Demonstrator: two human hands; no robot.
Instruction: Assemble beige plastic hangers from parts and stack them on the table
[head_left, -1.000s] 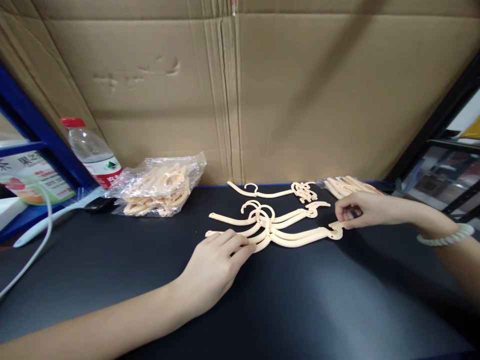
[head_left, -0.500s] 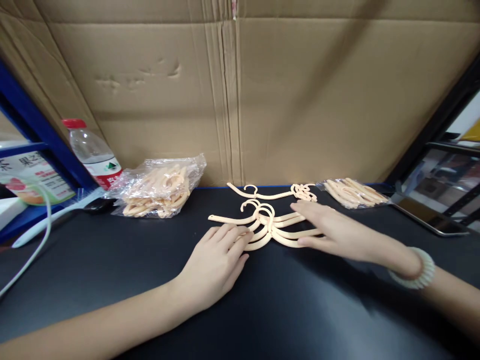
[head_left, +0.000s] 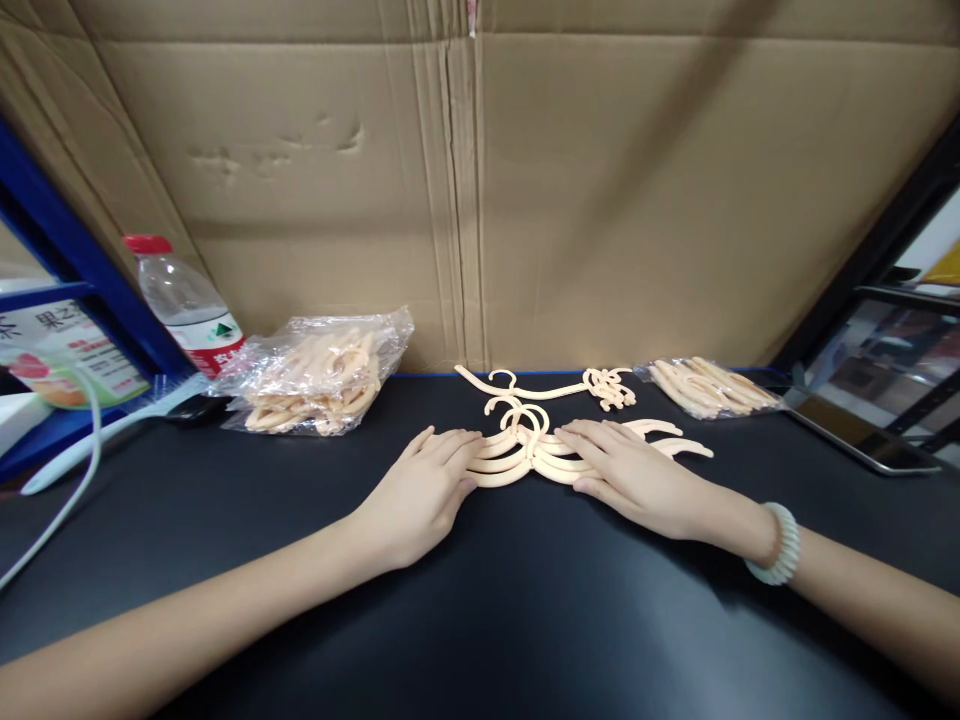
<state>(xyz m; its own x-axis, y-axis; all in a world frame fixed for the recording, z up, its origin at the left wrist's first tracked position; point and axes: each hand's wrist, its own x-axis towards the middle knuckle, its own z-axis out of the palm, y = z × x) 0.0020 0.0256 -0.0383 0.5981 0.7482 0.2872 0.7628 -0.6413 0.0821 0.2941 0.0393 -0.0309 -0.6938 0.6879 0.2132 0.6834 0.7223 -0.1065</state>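
Observation:
Several cream clothes hangers (head_left: 504, 480) lie in a row at the middle of the black table, overlapping, with their hooks pointing away from me. My left hand (head_left: 420, 497) rests over their left arms, fingers laid flat and covering the ends. Across the right arms lies my right hand (head_left: 637, 475), palm down with its fingers stretched out; two hanger tips (head_left: 688, 449) stick out past it. Just behind is another hanger piece (head_left: 540, 393) with a long arm and a hook, and at its right end a cluster of small cream hooks (head_left: 609, 385).
Plastic bags of cream hangers stand at the left (head_left: 315, 380) and right (head_left: 705, 387). Behind the left bag is a red-capped bottle (head_left: 191, 310), with a white cable (head_left: 94, 470) nearby. A tablet-like panel (head_left: 862, 430) lies at the right. Cardboard (head_left: 637, 200) walls the back.
My right hand has moved left and come down flat on the hangers' right arms. My left hand has shifted slightly left and away from me. The hangers have moved slightly left and closer together.

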